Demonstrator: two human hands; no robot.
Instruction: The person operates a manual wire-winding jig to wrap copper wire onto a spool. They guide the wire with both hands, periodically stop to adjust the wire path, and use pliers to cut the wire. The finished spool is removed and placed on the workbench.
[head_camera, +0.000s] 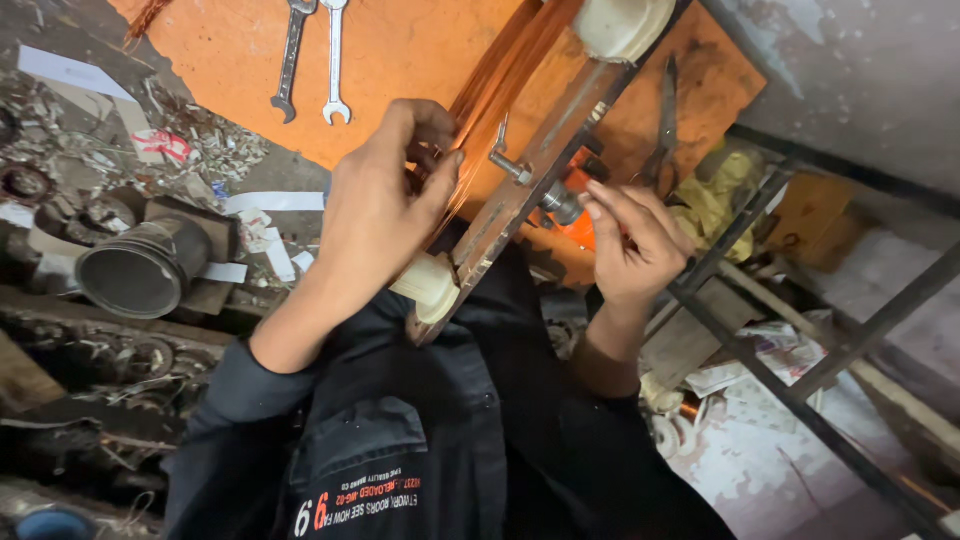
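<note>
A long bar (520, 190) carries a white former at each end (430, 285), and a band of copper wire (500, 80) runs along it. My left hand (375, 215) is closed around the copper wire near the lower white former, thumb pressing on the strands. My right hand (630, 240) is on the other side of the bar, fingertips pinched on a metal bolt (560, 203) that sticks out of the bar's middle. A small crank-like pin (505, 160) projects just above the bolt. My dark jacket fills the bottom of the view.
Two spanners (310, 60) lie on an orange board (400, 50) behind the bar. A dark round housing (135, 270) sits at left among scrap and paper strips. A black metal frame (790, 380), pliers (665, 120) and yellow cloth (715, 195) are at right.
</note>
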